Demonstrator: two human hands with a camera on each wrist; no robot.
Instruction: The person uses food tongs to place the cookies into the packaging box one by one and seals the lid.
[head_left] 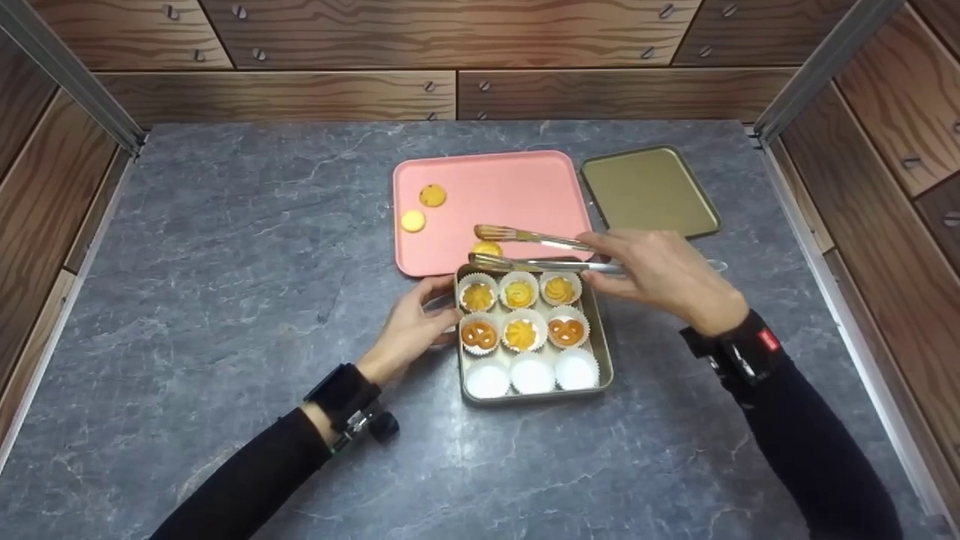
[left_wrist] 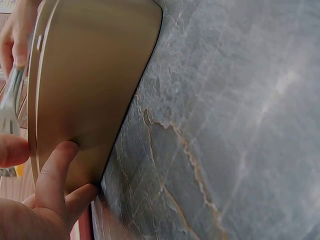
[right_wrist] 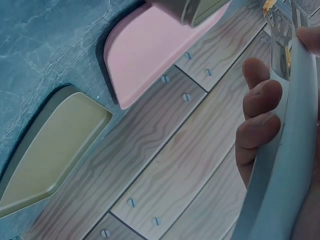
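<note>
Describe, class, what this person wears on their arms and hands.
The left hand and right hand are bare, without gloves. The left sleeve and right sleeve are plain black. A black left wristband carries a silvery fitting and a dark rounded knob; the black right wristband shows a small red label.

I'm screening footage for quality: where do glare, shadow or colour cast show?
Head view: the front-row paper cups look washed out; left wrist view: a pale sheen lies on the grey tabletop; right wrist view: a bluish cast, and dark shadow along the pink tray.
</note>
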